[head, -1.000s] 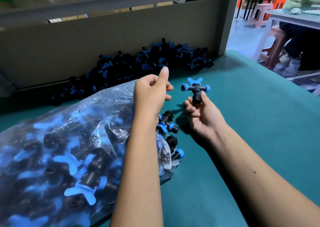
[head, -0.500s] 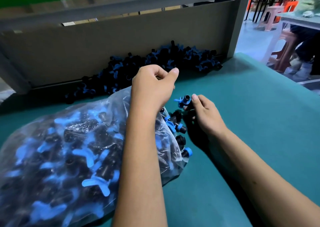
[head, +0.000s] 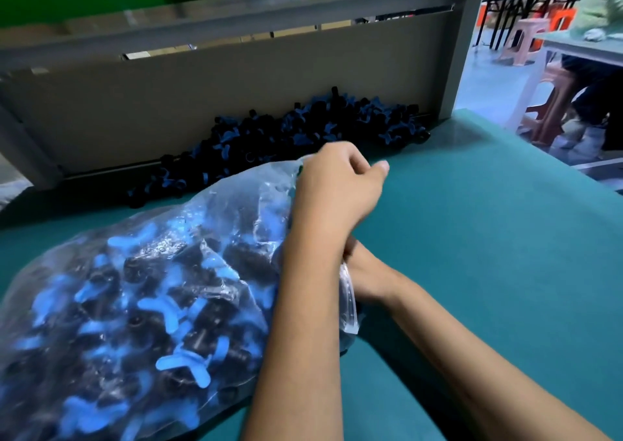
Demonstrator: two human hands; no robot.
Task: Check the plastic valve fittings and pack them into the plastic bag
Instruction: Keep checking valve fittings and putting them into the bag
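Observation:
A clear plastic bag (head: pixel 151 289) full of black valve fittings with blue handles lies on the left of the green table (head: pixel 488 245). My left hand (head: pixel 337 187) grips the upper rim of the bag's mouth with curled fingers and holds it up. My right hand (head: pixel 365 273) reaches into the mouth beneath my left forearm. Its fingers are hidden behind that forearm and the plastic, and the fitting it carried is out of sight. A pile of loose fittings (head: pixel 303 130) lies against the back board.
A grey back board (head: pixel 202 86) and a metal post (head: pixel 465 46) close off the far side of the table. Beyond the right edge stand pink stools (head: pixel 553 103) and another table where a seated person (head: pixel 603 9) works.
My right hand has lowered the fitting from in front of me and gone into the bag's mouth. My left hand has stayed on the rim and lifted it a little.

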